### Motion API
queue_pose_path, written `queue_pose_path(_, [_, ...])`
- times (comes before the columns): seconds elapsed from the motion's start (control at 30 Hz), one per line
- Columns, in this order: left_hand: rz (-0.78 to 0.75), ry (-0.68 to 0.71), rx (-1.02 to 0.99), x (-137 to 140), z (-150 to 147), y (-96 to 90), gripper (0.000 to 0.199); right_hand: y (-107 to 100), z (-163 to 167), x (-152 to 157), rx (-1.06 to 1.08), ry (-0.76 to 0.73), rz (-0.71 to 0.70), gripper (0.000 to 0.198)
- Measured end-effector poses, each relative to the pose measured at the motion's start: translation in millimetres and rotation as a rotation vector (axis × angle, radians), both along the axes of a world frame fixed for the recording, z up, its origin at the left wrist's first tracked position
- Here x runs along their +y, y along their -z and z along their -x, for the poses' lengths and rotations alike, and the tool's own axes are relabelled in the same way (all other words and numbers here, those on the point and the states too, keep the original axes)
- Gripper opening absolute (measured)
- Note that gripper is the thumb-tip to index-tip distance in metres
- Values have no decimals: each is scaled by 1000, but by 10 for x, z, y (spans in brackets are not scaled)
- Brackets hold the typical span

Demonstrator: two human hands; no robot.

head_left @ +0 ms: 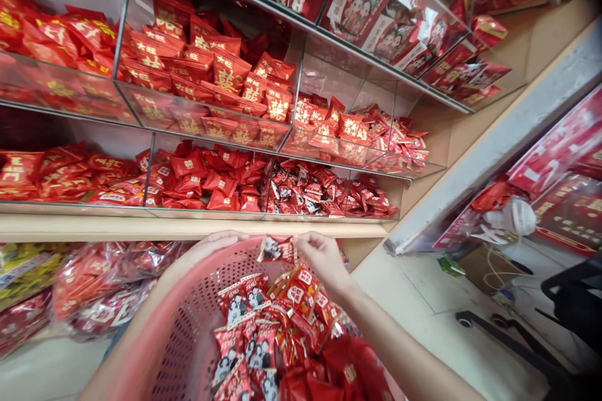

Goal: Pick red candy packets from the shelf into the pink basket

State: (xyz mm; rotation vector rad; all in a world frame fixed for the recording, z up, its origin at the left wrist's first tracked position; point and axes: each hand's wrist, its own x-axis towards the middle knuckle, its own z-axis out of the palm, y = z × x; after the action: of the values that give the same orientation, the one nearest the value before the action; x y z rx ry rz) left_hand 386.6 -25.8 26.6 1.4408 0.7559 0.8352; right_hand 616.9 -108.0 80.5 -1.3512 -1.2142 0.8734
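Observation:
A pink perforated plastic basket [185, 307] is in front of me, tilted against the edge of the lower shelf. My left hand [219, 241] curls over its far left rim, with the fingertips partly hidden. Between the thumb and fingers of my right hand [322, 257] is a small red candy packet [276, 249], just inside the far rim. Inside the basket lie red packets with a black-and-white couple print [261, 344], red-and-orange packets [301, 291] and plain dark red packets [348, 363].
Clear-walled shelf bins hold red packets [226, 72], smaller red packets [188, 169] and red-and-black packets [308, 188]. Bagged goods [94, 288] lie beneath the wooden shelf edge [94, 227] at left. Pale floor tiles [409, 288] and a black chair base [512, 338] are at right.

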Motion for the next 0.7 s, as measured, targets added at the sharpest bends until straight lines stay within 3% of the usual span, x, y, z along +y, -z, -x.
queue_pose_path(0.27, [226,72,-41,45,33,96,28,217,426,164,-81,-71,54,15])
queue_pose_path(0.4, [313,53,-83,31,36,95,21,248,470,204,-90,-69,49,14])
queue_pose_path(0.7, [452,67,-178,-63,-8,9,28,196,461,172,26,-18,74,15])
